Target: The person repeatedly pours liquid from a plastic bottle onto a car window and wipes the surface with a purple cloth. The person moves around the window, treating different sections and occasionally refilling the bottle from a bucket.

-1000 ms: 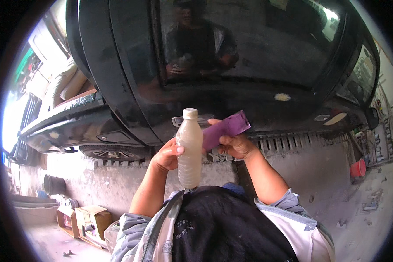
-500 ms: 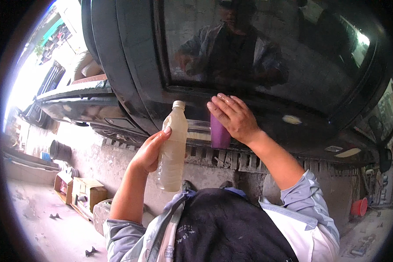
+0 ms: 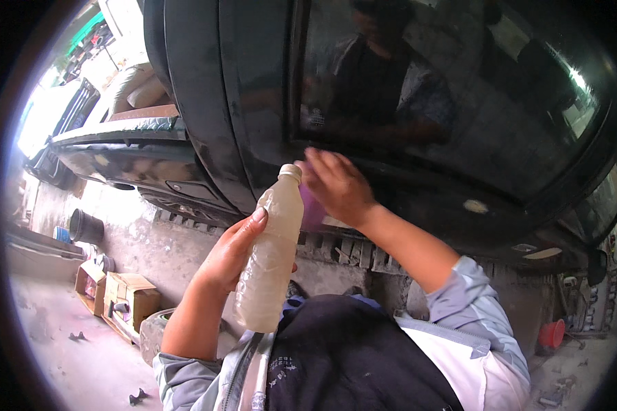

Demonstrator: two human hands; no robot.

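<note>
My left hand [image 3: 230,253] is wrapped round a clear plastic bottle [image 3: 271,257] of cloudy, pale liquid. The bottle is tilted, its white cap [image 3: 291,171] close beside my right hand. Blurred by motion, my right hand [image 3: 341,188] is closed over a purple piece [image 3: 314,209], flat-looking and partly hidden by the fingers and the bottle; its exact kind does not show. Both hands are in front of a dark vehicle's door [image 3: 253,144], below its window [image 3: 418,82].
A pale patch [image 3: 475,205] marks the door. To the left stand the vehicle's cargo bed side [image 3: 144,171], a black bucket [image 3: 86,227] and an open cardboard box [image 3: 134,298]. A red bucket [image 3: 551,333] is at the right. Small dark pieces lie on the floor.
My right hand has moved left with the purple piece, up to the bottle's neck. The bottle leans more to the right and looks nearer. My view has shifted slightly.
</note>
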